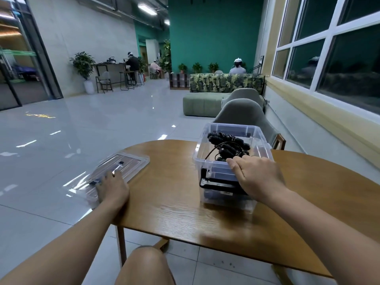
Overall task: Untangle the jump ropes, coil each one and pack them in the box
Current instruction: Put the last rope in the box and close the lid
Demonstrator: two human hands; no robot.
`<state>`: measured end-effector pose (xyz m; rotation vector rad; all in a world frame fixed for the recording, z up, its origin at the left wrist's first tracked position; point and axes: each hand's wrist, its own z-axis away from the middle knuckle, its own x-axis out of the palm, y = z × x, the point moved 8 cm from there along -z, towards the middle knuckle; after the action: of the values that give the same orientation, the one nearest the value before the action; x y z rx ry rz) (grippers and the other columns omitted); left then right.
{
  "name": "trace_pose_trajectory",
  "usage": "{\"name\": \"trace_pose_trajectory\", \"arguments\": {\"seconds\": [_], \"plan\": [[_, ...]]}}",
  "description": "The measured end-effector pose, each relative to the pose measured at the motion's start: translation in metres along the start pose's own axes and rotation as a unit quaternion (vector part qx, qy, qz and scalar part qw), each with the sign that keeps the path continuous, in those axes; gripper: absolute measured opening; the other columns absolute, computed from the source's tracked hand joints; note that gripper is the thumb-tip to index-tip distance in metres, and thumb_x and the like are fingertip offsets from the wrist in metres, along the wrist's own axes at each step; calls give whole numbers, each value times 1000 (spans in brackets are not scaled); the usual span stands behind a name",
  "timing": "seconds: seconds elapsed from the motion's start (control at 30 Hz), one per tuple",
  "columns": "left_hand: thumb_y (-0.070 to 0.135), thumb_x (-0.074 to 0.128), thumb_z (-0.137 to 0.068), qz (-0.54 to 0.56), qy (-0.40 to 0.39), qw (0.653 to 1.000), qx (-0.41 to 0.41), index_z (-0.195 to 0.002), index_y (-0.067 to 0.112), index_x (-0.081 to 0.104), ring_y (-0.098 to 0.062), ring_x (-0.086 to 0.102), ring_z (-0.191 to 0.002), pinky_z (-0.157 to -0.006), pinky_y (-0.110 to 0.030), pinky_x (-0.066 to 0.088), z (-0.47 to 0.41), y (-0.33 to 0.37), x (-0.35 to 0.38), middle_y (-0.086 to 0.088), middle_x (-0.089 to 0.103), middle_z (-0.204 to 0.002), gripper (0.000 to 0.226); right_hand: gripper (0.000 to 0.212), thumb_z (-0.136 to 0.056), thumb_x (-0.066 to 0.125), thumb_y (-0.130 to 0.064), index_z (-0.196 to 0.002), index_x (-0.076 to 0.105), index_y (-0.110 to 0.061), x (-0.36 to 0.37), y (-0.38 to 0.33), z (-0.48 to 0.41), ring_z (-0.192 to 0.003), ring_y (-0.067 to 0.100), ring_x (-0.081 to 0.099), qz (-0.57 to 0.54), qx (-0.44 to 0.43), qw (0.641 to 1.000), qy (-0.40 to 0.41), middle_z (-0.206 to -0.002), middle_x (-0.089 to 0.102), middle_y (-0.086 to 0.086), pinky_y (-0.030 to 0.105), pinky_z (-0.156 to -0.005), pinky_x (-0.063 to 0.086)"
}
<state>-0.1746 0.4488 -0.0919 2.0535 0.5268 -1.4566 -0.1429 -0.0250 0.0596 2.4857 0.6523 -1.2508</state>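
Overall light: moderate indoor, cool and even.
Source: ceiling strip lights point(147, 8) at top centre.
Windows point(337, 50): dark panes, mirroring the room faintly.
Floor point(82, 124): glossy tiles with white streaks of glare, 1 yellowish patch at left.
Table point(174, 202): soft sheen; blurred shadow below the box point(232, 161).
Lid point(123, 167): clear plastic, washed out by reflections.
Blur: right hand point(257, 173) slightly smeared.
Distortion: wide-angle bowing of window frames and left door edge.

left hand point(112, 189): flat, palm down | right hand point(257, 174): fingers curled
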Motion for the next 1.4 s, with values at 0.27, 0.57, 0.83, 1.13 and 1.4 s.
{"name": "trace_pose_trajectory", "arguments": {"seconds": [0.27, 0.57, 0.83, 1.13, 1.4], "plan": [[26, 55, -104, -102, -5, 989, 106, -120, 12, 62, -34, 56, -122, -88, -47, 52, 0, 3, -6, -11, 59, -127, 23, 51, -112, 28, -52, -79, 60, -30, -4, -2, 3, -66, 21, 60, 13, -4, 1000, 17, -69, 57, -8, 31, -58, 28], [-9, 46, -89, -150, 40, 972, 178, -112, 6, 61, -36, 67, -101, -68, -41, 46, 8, 34, -52, -13, 64, -115, 32, 56, -111, 20, -55, -86, 63, -30, -4, 0, 3, -72, 22, 63, 18, 0, 1000, -11, -75, 62, -6, 34, -62, 34], [10, 58, -97, 115, 70, 971, 198, -87, 12, 59, -29, 55, -84, -72, -39, 44, 4, 112, -153, -6, 60, -93, 10, 47, -110, 27, -58, -80, 47, -28, -1, 7, -2, -80, 18, 60, -49, 35, 996, -60, -77, 55, -10, 37, -66, 47], [23, 65, -105, 387, -35, 897, 209, -108, 10, 72, -20, 61, -82, -69, -31, 51, 18, 218, -285, -9, 70, -96, 15, 30, -108, 47, -54, -98, 59, -29, -14, 16, -10, -91, 17, 60, -187, 69, 974, -110, -96, 63, -9, 40, -74, 50], [25, 67, -103, 482, -85, 846, 212, -102, 8, 74, -16, 53, -76, -69, -30, 49, 26, 281, -340, -6, 64, -87, 18, 29, -107, 58, -44, -126, 60, -23, -26, 34, -27, -105, 17, 65, -329, 151, 927, -96, -112, 69, -5, 42, -96, 55]]}}
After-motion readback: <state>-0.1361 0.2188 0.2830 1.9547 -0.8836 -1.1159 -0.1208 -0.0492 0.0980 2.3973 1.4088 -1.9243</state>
